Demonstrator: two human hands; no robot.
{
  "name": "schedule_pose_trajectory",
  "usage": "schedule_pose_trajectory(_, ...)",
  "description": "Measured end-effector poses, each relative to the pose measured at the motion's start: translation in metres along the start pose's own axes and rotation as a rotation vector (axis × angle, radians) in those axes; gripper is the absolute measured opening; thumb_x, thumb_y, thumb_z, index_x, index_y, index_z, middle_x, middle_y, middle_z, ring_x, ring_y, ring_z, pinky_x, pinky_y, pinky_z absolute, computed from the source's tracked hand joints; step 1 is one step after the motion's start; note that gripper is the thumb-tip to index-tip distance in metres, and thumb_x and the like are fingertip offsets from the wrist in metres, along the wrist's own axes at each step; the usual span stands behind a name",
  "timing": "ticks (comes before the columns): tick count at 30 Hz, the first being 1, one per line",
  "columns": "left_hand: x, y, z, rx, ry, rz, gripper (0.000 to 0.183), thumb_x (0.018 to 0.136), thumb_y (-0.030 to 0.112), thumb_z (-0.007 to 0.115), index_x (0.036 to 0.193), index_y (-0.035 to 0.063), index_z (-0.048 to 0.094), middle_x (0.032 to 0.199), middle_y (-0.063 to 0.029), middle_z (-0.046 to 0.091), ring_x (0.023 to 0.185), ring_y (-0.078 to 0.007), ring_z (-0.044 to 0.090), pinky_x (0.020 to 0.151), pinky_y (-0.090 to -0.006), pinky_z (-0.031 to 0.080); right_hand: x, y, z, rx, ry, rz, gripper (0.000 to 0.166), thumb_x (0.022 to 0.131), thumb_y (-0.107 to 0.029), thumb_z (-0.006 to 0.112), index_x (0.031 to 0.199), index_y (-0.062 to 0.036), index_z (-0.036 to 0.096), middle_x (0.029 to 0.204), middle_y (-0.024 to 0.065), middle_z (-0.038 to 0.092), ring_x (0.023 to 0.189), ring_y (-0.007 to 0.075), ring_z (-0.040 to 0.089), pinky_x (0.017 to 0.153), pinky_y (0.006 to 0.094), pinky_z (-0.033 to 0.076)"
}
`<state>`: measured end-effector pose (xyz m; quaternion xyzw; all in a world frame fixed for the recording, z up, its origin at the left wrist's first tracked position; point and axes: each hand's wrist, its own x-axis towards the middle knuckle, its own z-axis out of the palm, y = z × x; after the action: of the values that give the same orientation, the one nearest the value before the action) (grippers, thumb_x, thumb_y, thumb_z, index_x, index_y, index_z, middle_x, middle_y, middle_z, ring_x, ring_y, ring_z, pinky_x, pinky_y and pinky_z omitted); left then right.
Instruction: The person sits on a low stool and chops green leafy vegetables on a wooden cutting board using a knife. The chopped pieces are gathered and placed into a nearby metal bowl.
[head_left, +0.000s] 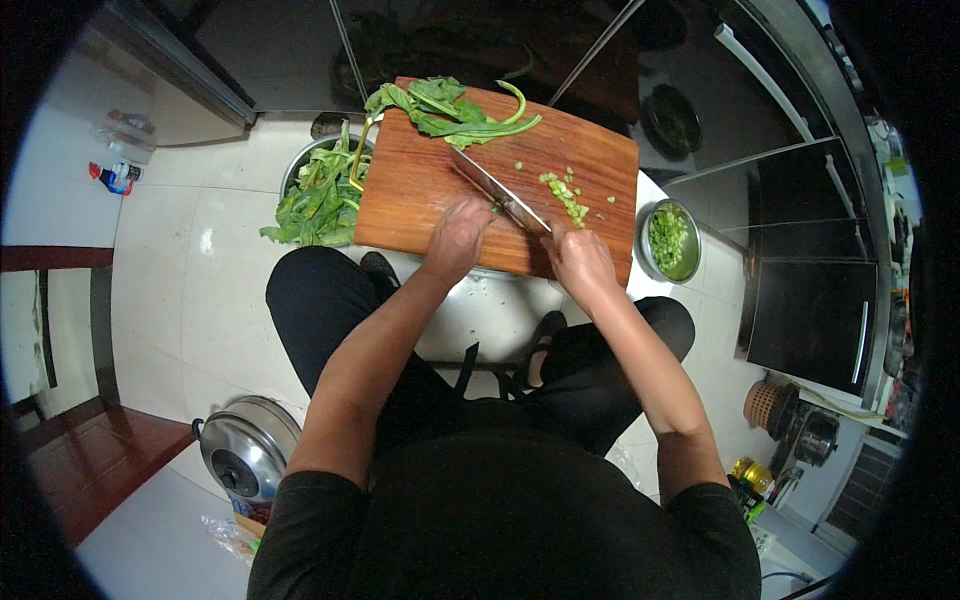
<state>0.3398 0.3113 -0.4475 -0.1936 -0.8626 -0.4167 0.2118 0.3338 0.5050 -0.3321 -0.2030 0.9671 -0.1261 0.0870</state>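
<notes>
A wooden cutting board (420, 180) lies before me. My right hand (581, 259) grips the handle of a kitchen knife (499, 187), whose blade slants across the board towards the upper left. With fingers curled, my left hand (459, 231) rests on the board close to the blade. A small green bit shows at its fingertips; whether the fingers pinch anything is hidden. Chopped pale-green stem pieces (566, 196) lie scattered right of the blade. Leafy green stalks (465, 112) are spread along the board's far edge.
Left of the board, a metal bowl (289, 176) holds leafy greens (322, 191). To the right stands a metal bowl (697, 259) of chopped greens (667, 236). A lidded steel pot (251, 442) is at lower left. Dark glossy cabinets (480, 45) border the far side.
</notes>
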Motion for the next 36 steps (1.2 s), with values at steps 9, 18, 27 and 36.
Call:
schedule_pose_trajectory(9, 0.004, 0.003, -0.002, -0.013, -0.016, -0.032, 0.017, 0.074, -0.004, 0.054, 0.089, -0.0001, 0.059, 0.091, -0.0153, 0.057, 0.089, -0.0355, 0.055, 0.075, -0.0435, 0.046, 0.0, 0.003, 0.004, -0.046, -0.032, -0.077, 0.015, 0.086, -0.013, 0.059, 0.086, 0.002, 0.057, 0.071, 0.0266, 0.061, 0.069, 0.0435, 0.062, 0.061, 0.0507, 0.048)
schedule_pose_trajectory(18, 0.001, -0.001, 0.0, -0.027, -0.004, -0.013, 0.014, 0.076, -0.004, 0.054, 0.088, -0.0001, 0.059, 0.09, -0.0156, 0.057, 0.089, -0.0355, 0.055, 0.076, -0.0439, 0.046, 0.02, -0.002, 0.021, 0.024, 0.031, -0.087, 0.016, 0.086, -0.015, 0.059, 0.089, 0.0007, 0.057, 0.075, 0.0256, 0.062, 0.073, 0.0437, 0.062, 0.065, 0.0513, 0.048)
schedule_pose_trajectory(27, -0.001, -0.003, 0.001, -0.012, -0.011, -0.019, 0.017, 0.074, -0.004, 0.054, 0.09, -0.0008, 0.059, 0.092, -0.017, 0.057, 0.09, -0.0367, 0.055, 0.078, -0.0444, 0.046, -0.014, 0.006, -0.003, -0.087, -0.068, -0.013, 0.016, 0.088, -0.015, 0.058, 0.088, 0.0005, 0.056, 0.072, 0.0257, 0.061, 0.071, 0.0434, 0.061, 0.064, 0.0511, 0.048)
schedule_pose_trajectory(36, 0.003, 0.002, -0.003, -0.042, -0.028, -0.04, 0.015, 0.074, -0.004, 0.055, 0.087, -0.0006, 0.06, 0.088, -0.0158, 0.057, 0.086, -0.0364, 0.056, 0.074, -0.044, 0.047, 0.016, -0.012, 0.013, -0.059, -0.09, -0.04, 0.015, 0.078, -0.001, 0.05, 0.09, 0.0028, 0.059, 0.078, 0.0271, 0.064, 0.077, 0.0411, 0.065, 0.069, 0.0509, 0.051)
